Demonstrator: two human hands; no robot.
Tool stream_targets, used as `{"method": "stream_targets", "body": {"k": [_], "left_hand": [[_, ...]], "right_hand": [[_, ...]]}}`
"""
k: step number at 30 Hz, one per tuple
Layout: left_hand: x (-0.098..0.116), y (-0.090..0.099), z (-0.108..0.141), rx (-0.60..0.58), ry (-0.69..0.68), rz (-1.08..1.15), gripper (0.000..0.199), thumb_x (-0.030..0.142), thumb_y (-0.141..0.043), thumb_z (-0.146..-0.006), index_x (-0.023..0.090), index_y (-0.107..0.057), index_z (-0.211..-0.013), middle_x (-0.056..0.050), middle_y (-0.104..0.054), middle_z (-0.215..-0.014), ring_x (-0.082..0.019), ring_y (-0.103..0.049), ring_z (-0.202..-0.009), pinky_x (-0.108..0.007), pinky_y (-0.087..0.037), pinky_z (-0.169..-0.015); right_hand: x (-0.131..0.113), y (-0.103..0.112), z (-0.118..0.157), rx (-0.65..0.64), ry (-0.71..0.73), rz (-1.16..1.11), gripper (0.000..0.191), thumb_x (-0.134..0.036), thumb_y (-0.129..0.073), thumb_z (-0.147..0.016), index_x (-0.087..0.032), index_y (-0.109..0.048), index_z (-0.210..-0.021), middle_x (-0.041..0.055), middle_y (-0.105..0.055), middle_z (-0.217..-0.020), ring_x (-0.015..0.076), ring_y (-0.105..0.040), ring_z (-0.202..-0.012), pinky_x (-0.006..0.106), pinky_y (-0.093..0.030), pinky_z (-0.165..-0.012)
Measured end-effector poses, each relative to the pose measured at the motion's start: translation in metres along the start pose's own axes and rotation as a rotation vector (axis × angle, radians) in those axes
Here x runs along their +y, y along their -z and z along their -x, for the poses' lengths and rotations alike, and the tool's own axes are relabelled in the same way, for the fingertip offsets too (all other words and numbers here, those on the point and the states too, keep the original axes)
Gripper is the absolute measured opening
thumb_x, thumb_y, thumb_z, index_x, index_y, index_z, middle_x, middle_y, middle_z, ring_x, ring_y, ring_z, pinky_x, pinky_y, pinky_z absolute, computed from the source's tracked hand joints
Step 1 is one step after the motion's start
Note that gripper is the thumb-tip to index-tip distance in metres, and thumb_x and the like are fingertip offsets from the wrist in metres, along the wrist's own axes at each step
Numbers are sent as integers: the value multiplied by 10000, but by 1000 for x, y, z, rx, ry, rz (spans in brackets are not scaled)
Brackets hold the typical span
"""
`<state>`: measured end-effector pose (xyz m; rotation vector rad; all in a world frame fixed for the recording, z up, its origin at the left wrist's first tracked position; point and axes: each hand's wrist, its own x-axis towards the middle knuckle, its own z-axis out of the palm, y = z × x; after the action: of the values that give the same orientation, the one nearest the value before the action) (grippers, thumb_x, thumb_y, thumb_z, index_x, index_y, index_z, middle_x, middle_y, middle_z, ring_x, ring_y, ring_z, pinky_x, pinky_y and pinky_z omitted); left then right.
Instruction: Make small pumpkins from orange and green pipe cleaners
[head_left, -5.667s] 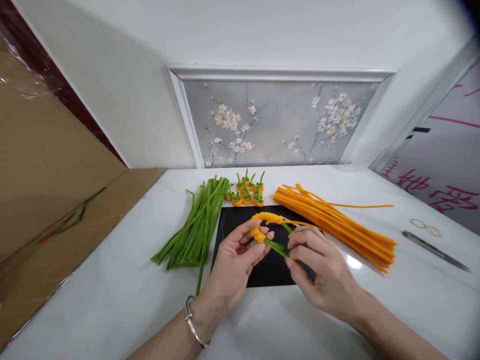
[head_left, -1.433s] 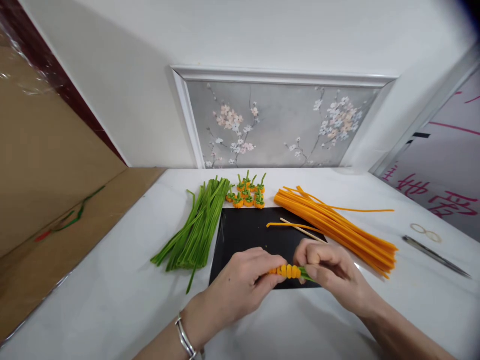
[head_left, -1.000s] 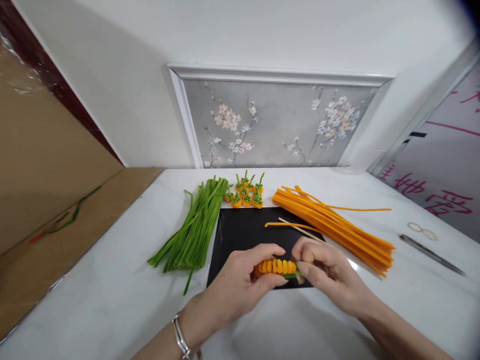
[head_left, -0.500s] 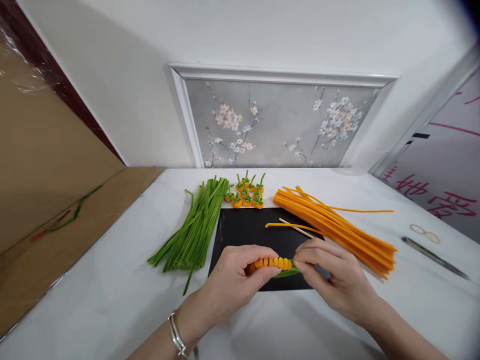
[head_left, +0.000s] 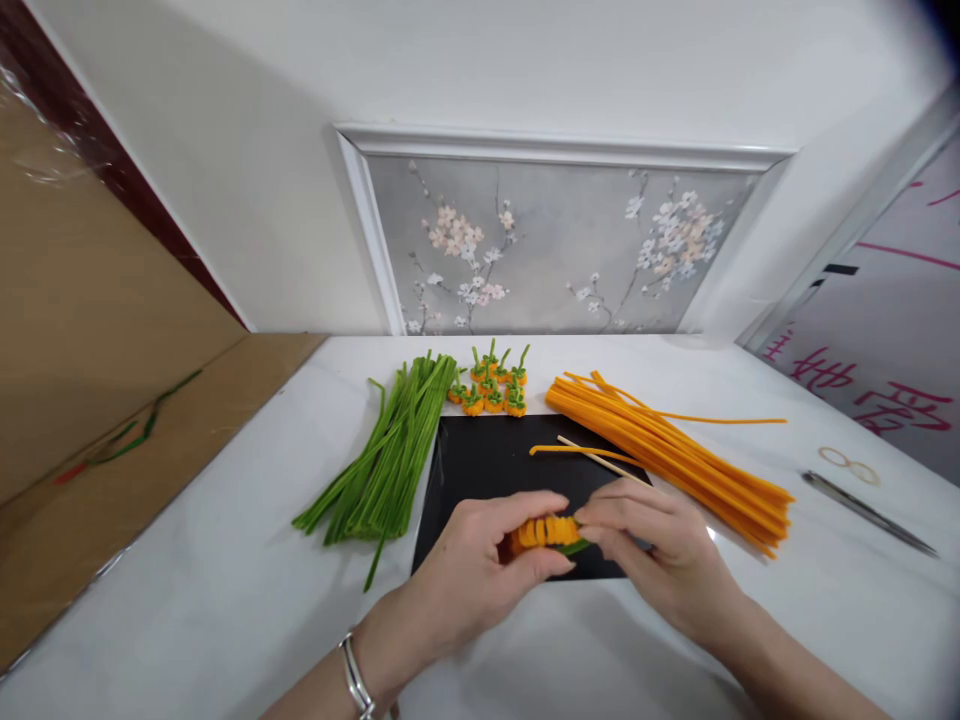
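Note:
Over the front of the black mat (head_left: 480, 460), my left hand (head_left: 487, 545) curls its thumb and fingers around a coiled orange pipe cleaner (head_left: 546, 532). My right hand (head_left: 652, 540) pinches the right end of that coil, where a bit of green pipe cleaner (head_left: 574, 547) shows beneath the orange turns. The right fingertips hide the end of the green piece. Behind the mat stand several small orange pipe-cleaner pumpkins (head_left: 493, 402) with green tops and upright stems.
A bundle of green pipe cleaners (head_left: 390, 460) lies left of the mat, a bundle of orange pipe cleaners (head_left: 675, 460) to its right. A thin wooden stick (head_left: 592, 455) and one orange strand cross the mat. Tweezers (head_left: 866, 512) and rubber bands (head_left: 847, 465) lie far right.
My right hand has shifted slightly left, closer to my left hand. The orange coil looks more bunched, and less green shows. My left fingers and thumb reach a little further right.

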<state>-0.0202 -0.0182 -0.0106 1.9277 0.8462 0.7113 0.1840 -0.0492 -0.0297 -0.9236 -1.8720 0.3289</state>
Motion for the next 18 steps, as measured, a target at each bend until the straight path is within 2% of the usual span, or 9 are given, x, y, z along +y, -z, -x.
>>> {"method": "stream_targets", "body": {"k": [2, 3, 5, 7, 9, 12, 18], "left_hand": [[-3, -1, -1, 36, 40, 216, 530, 156, -742, -730, 251, -553, -1216, -33, -659, -1088, -140, -617, -837, -222, -488, -698], [-4, -2, -1, 48, 45, 320, 576, 130, -744, -716, 257, -516, -1230, -43, -639, -1134, -152, -625, -912, -236, -505, -751], [-5, -4, -3, 66, 43, 464, 487, 108, -715, -733, 242, -518, -1158, -43, -631, -1096, -155, -626, -955, -233, -525, -753], [-5, -6, -4, 91, 64, 521, 316, 144, -682, -775, 215, -547, -1052, -31, -642, -955, -140, -632, -840, -189, -524, -610], [-6, -8, -4, 123, 85, 536, 189, 208, -661, -808, 191, -577, -976, -10, -628, -803, -109, -592, -655, -152, -471, -465], [-7, -10, -3, 178, 74, 500, 162, 246, -658, -813, 171, -632, -955, 16, -597, -698, -65, -503, -508, -155, -459, -437], [-6, -9, -1, 265, -3, 207, 131, 185, -651, -804, 170, -716, -916, 7, -636, -687, -69, -507, -506, -167, -430, -460]], "right_hand": [[2, 4, 0, 59, -82, -22, 116, -133, -580, -888, -204, -672, -881, 37, -654, -787, 119, -621, -571, 214, -511, -493], [3, 5, 0, 84, -116, -42, 101, -145, -585, -890, -202, -668, -880, 29, -643, -772, 107, -609, -529, 212, -504, -476], [4, 7, 1, 117, -156, -82, 81, -168, -591, -894, -199, -664, -875, 16, -626, -743, 99, -602, -488, 220, -511, -483], [3, 6, 1, 135, -178, -115, 59, -189, -602, -891, -198, -660, -884, 13, -628, -736, 111, -623, -505, 225, -523, -498], [3, 6, 1, 160, -220, -176, 51, -215, -609, -891, -200, -642, -927, 12, -636, -740, 122, -644, -528, 219, -538, -500], [2, 5, 2, 194, -290, -271, 78, -256, -604, -901, -200, -617, -954, 24, -649, -785, 143, -680, -598, 228, -573, -546], [2, 7, 6, 155, -249, -201, 46, -227, -605, -897, -203, -633, -924, 46, -664, -822, 151, -666, -630, 242, -567, -557]]}}
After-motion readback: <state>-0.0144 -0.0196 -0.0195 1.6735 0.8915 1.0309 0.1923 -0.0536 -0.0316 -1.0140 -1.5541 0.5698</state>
